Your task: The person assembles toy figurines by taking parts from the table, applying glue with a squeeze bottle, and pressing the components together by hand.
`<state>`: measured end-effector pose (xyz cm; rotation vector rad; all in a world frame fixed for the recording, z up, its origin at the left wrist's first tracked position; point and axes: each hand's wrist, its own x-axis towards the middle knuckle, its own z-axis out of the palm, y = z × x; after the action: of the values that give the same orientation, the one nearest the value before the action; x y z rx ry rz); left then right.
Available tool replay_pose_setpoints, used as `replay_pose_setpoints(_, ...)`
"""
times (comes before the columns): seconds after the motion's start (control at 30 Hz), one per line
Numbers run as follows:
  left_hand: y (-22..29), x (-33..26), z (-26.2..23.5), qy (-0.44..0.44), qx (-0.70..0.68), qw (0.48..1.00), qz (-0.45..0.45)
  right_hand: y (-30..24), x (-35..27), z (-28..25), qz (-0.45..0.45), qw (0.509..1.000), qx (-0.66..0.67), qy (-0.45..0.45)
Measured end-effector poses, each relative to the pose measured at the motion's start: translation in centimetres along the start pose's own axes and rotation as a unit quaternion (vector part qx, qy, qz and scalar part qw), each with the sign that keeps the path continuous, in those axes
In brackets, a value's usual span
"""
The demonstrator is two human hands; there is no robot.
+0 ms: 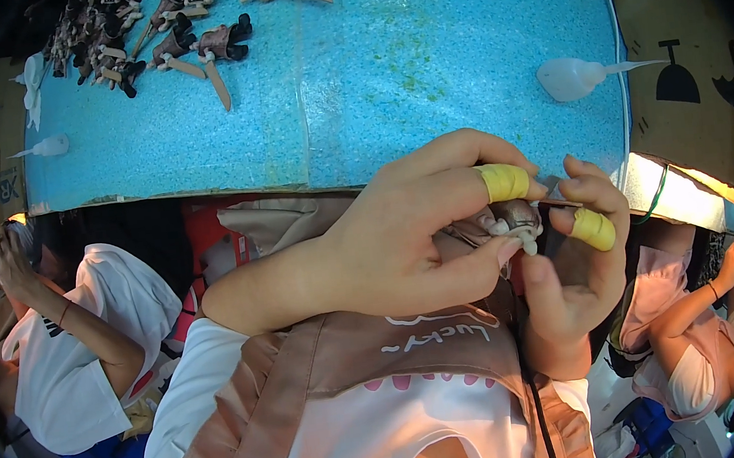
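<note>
My left hand (pixel 403 234) is closed on a small brown figurine (pixel 519 216) with pale limbs, pinched between thumb and fingers in front of my chest. Yellow tape wraps one of its fingers. A thin flat tan strip (pixel 559 202) sticks out from the figurine toward my right hand (pixel 581 269). That hand is beside the figurine, its thumb and curved fingers apart, with yellow tape on one finger. The strip's far end meets a right fingertip; the fingers do not visibly grip it. Part of the figurine is hidden behind my left fingers.
The blue work table (pixel 454 32) lies beyond my hands. Several similar figurines (pixel 222 42) with flat tan pieces lie at its far left. White nozzle bottles stand or lie near its sides, one at right (pixel 572 79). Cardboard (pixel 678 35) flanks the table. People sit on both sides.
</note>
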<state>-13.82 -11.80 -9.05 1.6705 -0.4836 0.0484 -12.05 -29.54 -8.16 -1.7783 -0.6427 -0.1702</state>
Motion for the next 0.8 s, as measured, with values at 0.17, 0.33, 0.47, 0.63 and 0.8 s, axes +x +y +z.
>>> replay_pose_setpoints(0.17,0.1,-0.2,0.1,0.009,0.023,1.000,0.012,0.0,0.3,-0.6,-0.026,0.996,-0.067,-0.059)
replay_pose_setpoints(0.33,0.1,0.0,0.1,-0.001,0.011,0.999,0.044,0.1,0.4,-0.8,-0.003,0.997,0.000,-0.073)
replay_pose_setpoints(0.47,-0.4,-0.2,0.3,0.018,0.011,0.998,0.066,0.0,0.2,-0.6,0.042,0.996,0.012,-0.073)
replay_pose_setpoints(0.63,-0.3,-0.2,0.6,0.027,0.084,0.993,0.081,-0.4,0.1,-0.4,0.060,0.995,-0.009,-0.073)
replay_pose_setpoints(0.8,-1.2,-0.1,0.9,0.037,0.105,0.989,0.101,0.2,-0.2,0.0,0.062,0.996,-0.015,-0.059)
